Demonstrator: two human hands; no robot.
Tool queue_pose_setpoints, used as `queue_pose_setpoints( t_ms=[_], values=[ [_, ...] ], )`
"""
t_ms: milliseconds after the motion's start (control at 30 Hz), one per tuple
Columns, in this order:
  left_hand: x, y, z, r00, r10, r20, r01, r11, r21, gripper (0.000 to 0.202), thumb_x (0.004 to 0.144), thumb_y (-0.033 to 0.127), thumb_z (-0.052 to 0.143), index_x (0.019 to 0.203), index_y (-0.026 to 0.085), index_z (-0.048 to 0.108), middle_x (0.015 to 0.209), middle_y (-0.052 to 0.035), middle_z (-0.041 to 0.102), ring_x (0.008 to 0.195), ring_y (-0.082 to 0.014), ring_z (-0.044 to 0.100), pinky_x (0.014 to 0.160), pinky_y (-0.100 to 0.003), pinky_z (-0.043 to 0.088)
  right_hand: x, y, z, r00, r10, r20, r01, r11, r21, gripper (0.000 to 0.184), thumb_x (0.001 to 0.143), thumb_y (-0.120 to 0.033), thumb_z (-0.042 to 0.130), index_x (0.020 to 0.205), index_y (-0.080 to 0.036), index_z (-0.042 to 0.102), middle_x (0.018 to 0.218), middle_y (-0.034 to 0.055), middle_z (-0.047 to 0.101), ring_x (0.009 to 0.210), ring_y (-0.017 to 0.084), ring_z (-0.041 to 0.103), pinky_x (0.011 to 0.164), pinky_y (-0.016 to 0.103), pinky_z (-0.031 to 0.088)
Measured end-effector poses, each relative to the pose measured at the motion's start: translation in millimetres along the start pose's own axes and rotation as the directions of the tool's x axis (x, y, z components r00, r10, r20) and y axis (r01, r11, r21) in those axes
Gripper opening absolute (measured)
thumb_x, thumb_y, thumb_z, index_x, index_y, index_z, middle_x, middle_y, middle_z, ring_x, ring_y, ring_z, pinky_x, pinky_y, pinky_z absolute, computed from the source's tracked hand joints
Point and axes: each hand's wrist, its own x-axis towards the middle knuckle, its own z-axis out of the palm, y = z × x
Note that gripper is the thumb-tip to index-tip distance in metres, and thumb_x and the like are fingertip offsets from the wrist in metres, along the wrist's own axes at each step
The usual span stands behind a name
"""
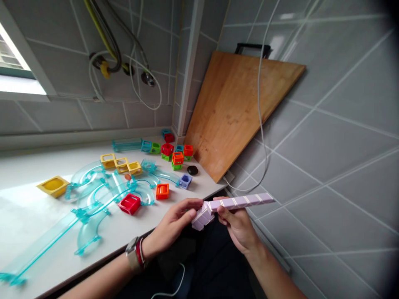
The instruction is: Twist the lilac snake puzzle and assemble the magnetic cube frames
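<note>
Both hands hold a pale purple segmented snake toy [240, 202] in front of the counter's edge. My left hand [174, 226], with a watch and red band at the wrist, pinches the folded end of the toy at its lower left. My right hand [238, 226] grips the toy just right of that fold, and a straight run of segments sticks out to the right past the fingers. The toy hangs in the air above my dark lap, apart from the counter.
A white counter [28, 207] holds clear teal marble-run track pieces [102, 195], coloured cube frames [177, 158], a red block [129, 203], a yellow tray [53, 185] and a dark pebble [192, 170]. A wooden cutting board [230, 112] leans on the tiled wall; a white cable [260, 116] hangs across it.
</note>
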Motion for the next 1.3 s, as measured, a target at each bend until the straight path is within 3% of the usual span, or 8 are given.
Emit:
queue_pose_setpoints(
  t_ms=[100, 167, 367, 600, 833, 1067, 1200, 1300],
  values=[
    [-39, -20, 27.7, 0.978, 0.079, -0.191, -0.042, 0.981, 0.191, 0.054, 0.085, 0.039, 0.082, 0.136, 0.029, 0.067, 0.141, -0.0114, 0.066, 0.130, -0.0324, 0.061, 0.110, -0.046, 0.048, -17, 15, 12, 0.992, 0.052, -0.113, -0.049, 0.998, 0.031, 0.044, 0.070, -0.042, 0.094, 0.103, -0.017, 0.078, 0.075, 0.0004, 0.070, 0.061, 0.012, 0.051, 0.056, 0.025, 0.041],
    [-64, -41, 47.5, 0.924, 0.091, -0.372, -0.004, 0.973, 0.229, 0.056, 0.085, 0.037, 0.082, 0.138, 0.030, 0.066, 0.144, -0.0109, 0.064, 0.134, -0.0334, 0.058, 0.113, -0.047, 0.047, -33, 27, 24, 0.991, 0.092, -0.099, -0.089, 0.995, 0.038, 0.044, 0.068, -0.043, 0.095, 0.101, -0.018, 0.079, 0.077, 0.0012, 0.073, 0.067, 0.015, 0.060, 0.063, 0.028, 0.048],
    [-127, -78, 79.3, 0.770, -0.064, -0.635, 0.071, 0.997, -0.015, 0.051, 0.090, 0.039, 0.077, 0.138, 0.025, 0.067, 0.136, -0.0096, 0.072, 0.125, -0.0329, 0.067, 0.108, -0.044, 0.053, -82, 47, 41, 0.951, 0.209, 0.228, -0.229, 0.971, 0.066, 0.038, 0.071, -0.041, 0.094, 0.099, -0.019, 0.081, 0.090, 0.0057, 0.080, 0.085, 0.023, 0.073, 0.079, 0.035, 0.058],
    [-171, -46, 102.3, 0.859, -0.058, -0.509, 0.031, 0.998, -0.062, 0.043, 0.092, 0.041, 0.074, 0.126, 0.016, 0.074, 0.120, -0.0134, 0.078, 0.110, -0.0332, 0.073, 0.096, -0.040, 0.057, -97, 22, 31, 0.840, 0.245, 0.484, -0.184, 0.968, -0.171, 0.040, 0.069, -0.044, 0.093, 0.096, -0.018, 0.081, 0.081, 0.0034, 0.076, 0.074, 0.020, 0.069, 0.067, 0.029, 0.054],
    [-191, -29, 124.7, 0.814, -0.037, -0.580, 0.007, 0.999, -0.053, 0.047, 0.093, 0.043, 0.073, 0.133, 0.020, 0.067, 0.129, -0.0125, 0.073, 0.112, -0.0299, 0.071, 0.095, -0.035, 0.056, -120, 6, 18, 0.746, 0.187, 0.639, -0.126, 0.982, -0.140, 0.042, 0.087, -0.053, 0.077, 0.109, -0.016, 0.078, 0.072, 0.0001, 0.068, 0.061, 0.012, 0.057, 0.056, 0.022, 0.046],
    [-188, -37, 128.7, 0.815, -0.149, -0.560, 0.041, 0.979, -0.201, 0.043, 0.096, 0.051, 0.066, 0.113, 0.013, 0.072, 0.090, -0.0094, 0.077, 0.071, -0.0186, 0.069, 0.065, -0.026, 0.052, -122, 14, 20, 0.835, 0.060, 0.547, 0.002, 0.994, -0.112, 0.038, 0.088, -0.054, 0.075, 0.080, -0.017, 0.071, 0.068, 0.0005, 0.064, 0.063, 0.015, 0.060, 0.055, 0.024, 0.048],
    [-186, -42, 130.4, 0.792, -0.181, -0.584, 0.040, 0.968, -0.247, 0.040, 0.094, 0.050, 0.069, 0.108, 0.013, 0.074, 0.079, -0.0058, 0.074, 0.066, -0.0166, 0.066, 0.060, -0.024, 0.049, -122, 22, 19, 0.832, 0.027, 0.554, 0.061, 0.988, -0.140, 0.033, 0.087, -0.049, 0.077, 0.086, -0.017, 0.071, 0.076, 0.0025, 0.070, 0.070, 0.018, 0.066, 0.063, 0.027, 0.053],
    [-178, -42, 125.8, 0.751, -0.178, -0.636, -0.024, 0.955, -0.296, 0.034, 0.090, 0.046, 0.074, 0.105, 0.015, 0.076, 0.083, -0.0041, 0.074, 0.070, -0.0158, 0.067, 0.065, -0.024, 0.051, -120, 28, 21, 0.796, -0.122, 0.593, 0.313, 0.921, -0.231, 0.024, 0.092, -0.042, 0.073, 0.099, -0.018, 0.073, 0.090, 0.0052, 0.074, 0.082, 0.020, 0.070, 0.075, 0.030, 0.056]
  ],
)
